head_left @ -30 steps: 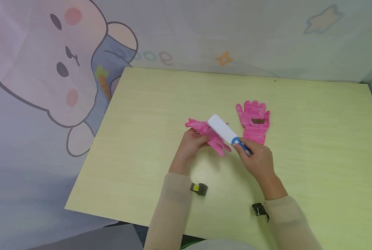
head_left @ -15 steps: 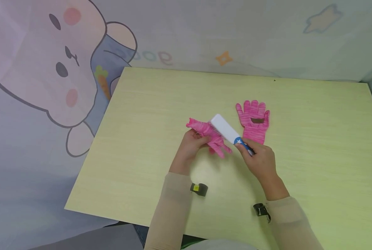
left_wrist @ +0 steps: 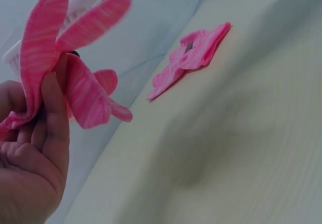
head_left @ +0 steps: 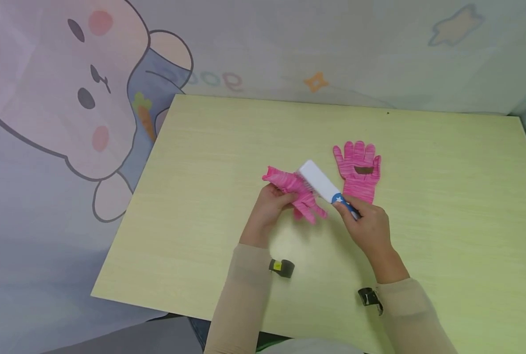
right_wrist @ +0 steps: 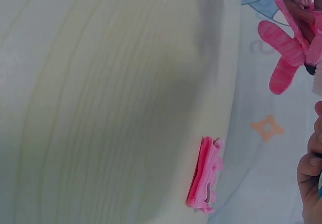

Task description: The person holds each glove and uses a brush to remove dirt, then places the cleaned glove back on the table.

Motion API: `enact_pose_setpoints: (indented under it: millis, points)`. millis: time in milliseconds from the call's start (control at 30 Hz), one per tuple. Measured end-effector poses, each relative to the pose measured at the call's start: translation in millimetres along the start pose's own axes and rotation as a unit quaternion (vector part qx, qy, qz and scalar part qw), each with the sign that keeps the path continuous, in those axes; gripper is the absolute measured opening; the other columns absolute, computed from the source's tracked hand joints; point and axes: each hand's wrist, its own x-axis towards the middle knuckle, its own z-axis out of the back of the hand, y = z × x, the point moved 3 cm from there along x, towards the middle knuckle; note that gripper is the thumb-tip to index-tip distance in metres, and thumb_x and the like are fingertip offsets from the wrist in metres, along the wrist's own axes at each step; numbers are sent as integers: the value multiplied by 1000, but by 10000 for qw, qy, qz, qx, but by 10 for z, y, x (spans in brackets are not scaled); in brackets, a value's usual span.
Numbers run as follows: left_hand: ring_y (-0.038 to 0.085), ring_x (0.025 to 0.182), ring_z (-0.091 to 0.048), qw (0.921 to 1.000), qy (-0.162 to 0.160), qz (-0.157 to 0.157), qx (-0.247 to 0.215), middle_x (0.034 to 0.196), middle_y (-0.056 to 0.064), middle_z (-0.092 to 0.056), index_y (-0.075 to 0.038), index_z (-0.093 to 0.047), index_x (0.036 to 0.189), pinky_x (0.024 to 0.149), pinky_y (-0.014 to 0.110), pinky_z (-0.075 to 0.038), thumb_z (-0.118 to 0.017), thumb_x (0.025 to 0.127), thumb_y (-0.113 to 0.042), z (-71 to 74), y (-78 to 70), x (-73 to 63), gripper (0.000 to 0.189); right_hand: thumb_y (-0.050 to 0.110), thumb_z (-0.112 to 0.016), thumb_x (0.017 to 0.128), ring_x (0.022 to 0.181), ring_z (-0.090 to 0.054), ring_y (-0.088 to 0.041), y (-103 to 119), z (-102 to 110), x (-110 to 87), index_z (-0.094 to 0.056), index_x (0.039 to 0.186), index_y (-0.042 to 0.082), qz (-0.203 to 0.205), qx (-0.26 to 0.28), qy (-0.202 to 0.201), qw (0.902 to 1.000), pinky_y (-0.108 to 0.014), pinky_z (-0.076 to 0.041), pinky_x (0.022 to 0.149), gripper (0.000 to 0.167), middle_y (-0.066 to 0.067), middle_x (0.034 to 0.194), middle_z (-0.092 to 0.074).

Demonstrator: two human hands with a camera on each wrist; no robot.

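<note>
My left hand (head_left: 269,204) grips a pink knitted glove (head_left: 291,182) above the table, thumb on top and the glove's fingers dangling toward the lower right. In the left wrist view the held glove (left_wrist: 85,90) spreads out past my fingertips. My right hand (head_left: 369,223) holds a brush (head_left: 319,182) by its blue handle with a white star. Its white head lies bristles down against the glove. A second pink glove (head_left: 360,169), with a dark patch on it, lies flat on the table behind my right hand.
The pale wooden table (head_left: 192,211) ends at a printed backdrop (head_left: 263,44) at the back and left. Dark bands with small devices (head_left: 282,268) sit at both wrists. The lying glove (right_wrist: 205,176) also shows in the right wrist view.
Over the last second the brush and right hand have shifted slightly right across the held glove. The left hand stays nearly in place, and the lying glove has not moved.
</note>
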Motion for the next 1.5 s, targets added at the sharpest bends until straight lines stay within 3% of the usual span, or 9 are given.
enact_pose_setpoints:
  millis: [167,333,633,867,1067,1167,1233,1367,1500]
  points:
    - [11,79,-59,9989,-146,-99,-436,96,7,-64,9,-53,114,74,25,-51,-56,83,11,48,-5,13,32,10,-71,81,61,-61,-31,-64,73,34,-67,100,-8,-436,183,-260,9985,-26,-47,51,26,-22,82,-67]
    - [12,86,-58,9973,-64,-149,-714,100,5,-63,4,-52,118,80,25,-49,-57,85,6,71,-19,33,34,5,-70,81,61,-56,-24,-81,76,40,-66,99,-8,-450,640,-173,9968,-6,-36,54,23,-21,80,-67]
    - [20,109,-56,9942,442,-366,-910,120,11,-59,-6,-46,126,92,34,-45,-61,82,9,-15,-33,46,49,21,-68,85,59,-54,-18,80,-37,27,-67,96,-5,173,716,305,9968,-33,-48,51,28,-15,77,-66]
    - [24,100,-62,9975,40,164,-688,114,17,-62,-12,-41,134,85,32,-50,-64,80,9,-16,-19,33,62,59,-44,87,61,-64,-28,84,-61,39,-69,96,-6,474,188,148,9986,-43,-51,52,70,-17,79,-68]
    - [26,99,-62,9980,6,331,-546,114,20,-61,-9,-44,132,84,31,-50,-64,81,8,2,-16,22,57,20,-69,84,58,-59,-27,-15,11,49,-67,98,-6,-171,178,-85,9997,-36,-48,50,30,-19,77,-67]
    - [22,93,-64,9981,-21,245,-567,111,19,-63,-7,-45,130,81,30,-51,-64,80,8,17,-20,18,55,8,-73,78,58,-56,-23,-17,25,44,-67,97,-6,-114,467,-8,9988,-31,-47,50,24,-18,77,-66]
    - [19,88,-65,9975,-35,162,-686,105,18,-65,-5,-47,128,78,29,-52,-63,80,10,20,-17,21,52,20,-68,85,60,-57,-23,26,5,37,-67,97,-6,154,601,157,9980,-32,-49,52,29,-17,79,-67]
    - [16,80,-66,9967,-51,136,-804,95,14,-68,-2,-49,125,73,28,-53,-64,80,10,5,-6,26,49,54,-48,88,65,-64,-28,90,-61,28,-68,96,-6,577,443,248,9970,-43,-52,55,64,-18,82,-68]
    - [19,84,-66,9982,-87,219,-559,101,18,-66,-2,-49,125,77,30,-53,-66,79,9,8,0,18,50,60,-43,87,63,-65,-32,52,-70,36,-69,95,-6,465,114,24,9989,-45,-52,53,72,-20,80,-68]
